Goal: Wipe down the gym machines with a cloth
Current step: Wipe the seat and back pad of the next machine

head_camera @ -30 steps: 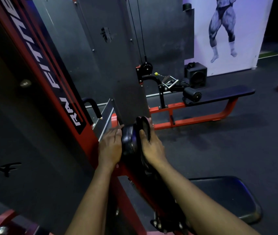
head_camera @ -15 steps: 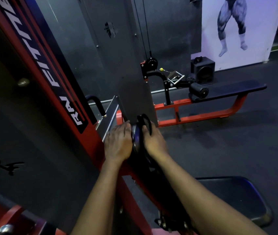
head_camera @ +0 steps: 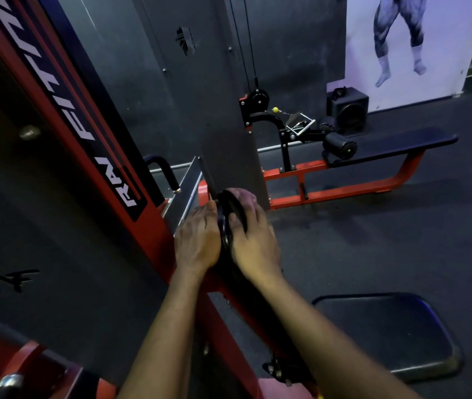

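Dim gym floor (head_camera: 372, 243); dark disc (head_camera: 230, 207), apparently, between hands (head_camera: 197, 240) (head_camera: 254, 246)

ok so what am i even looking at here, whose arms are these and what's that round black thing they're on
This is one picture from a camera worn on a person's head, looking forward and down, so the two bare arms are the wearer's own. The place is a dim gym. The left hand lies flat against one side of a round black disc, probably a weight plate, sitting on a slanted red steel machine frame. The right hand grips the disc from the other side, thumb across its face. A pale pinkish patch at the disc's top could be a cloth or fingertips; I cannot tell. Behind are a long black padded bench on a red base, a black box speaker and a wall poster of muscular legs.
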